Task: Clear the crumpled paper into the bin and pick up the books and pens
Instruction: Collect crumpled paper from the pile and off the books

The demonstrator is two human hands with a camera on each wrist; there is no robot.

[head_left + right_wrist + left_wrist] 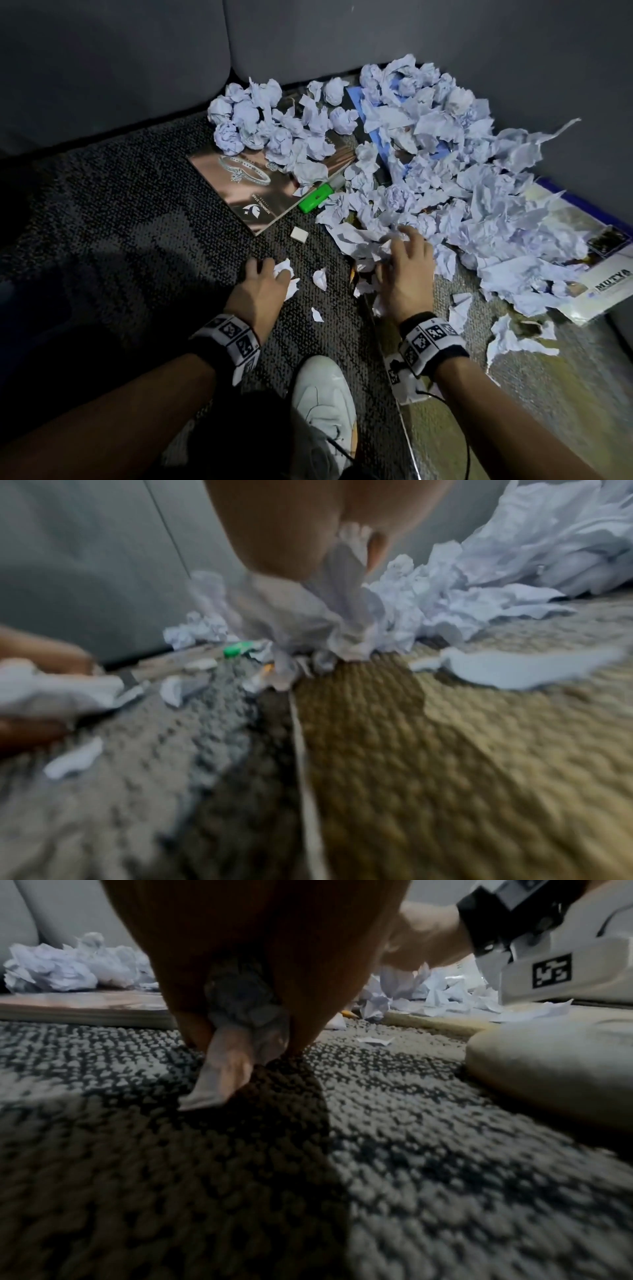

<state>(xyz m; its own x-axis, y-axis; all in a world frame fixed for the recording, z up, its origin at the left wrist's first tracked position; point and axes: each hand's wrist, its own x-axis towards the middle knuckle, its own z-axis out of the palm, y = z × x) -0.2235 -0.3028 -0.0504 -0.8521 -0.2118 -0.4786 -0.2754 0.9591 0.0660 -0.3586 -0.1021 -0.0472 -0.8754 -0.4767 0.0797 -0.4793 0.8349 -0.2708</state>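
The step in hand is gathering the crumpled paper; the books and pens are not yet lifted. The left hand (263, 291) is low on the carpet (137, 222) with its fingers curled round a small wad of paper (283, 270), a torn tail of which hangs from the fist in the left wrist view. The right hand (407, 270) reaches into the near edge of the paper heap (445, 171); the blurred right wrist view shows its fingers closed on a bunch of sheets (308, 620).

The heap spreads from about twelve o'clock to three o'clock of the hands, against the grey sofa base (102, 68), and covers most of a pink jewellery magazine (246, 185) at eleven o'clock, a blue-edged book (376, 133) at one o'clock and a glossy one (609, 274) at three. A green highlighter (313, 198) lies at twelve o'clock, beside a small white eraser (298, 232). Loose scraps (320, 278) sit between the hands.

No bin is in view. Next, I judge, both handfuls must be carried to it, gripped firmly so torn bits do not drop.
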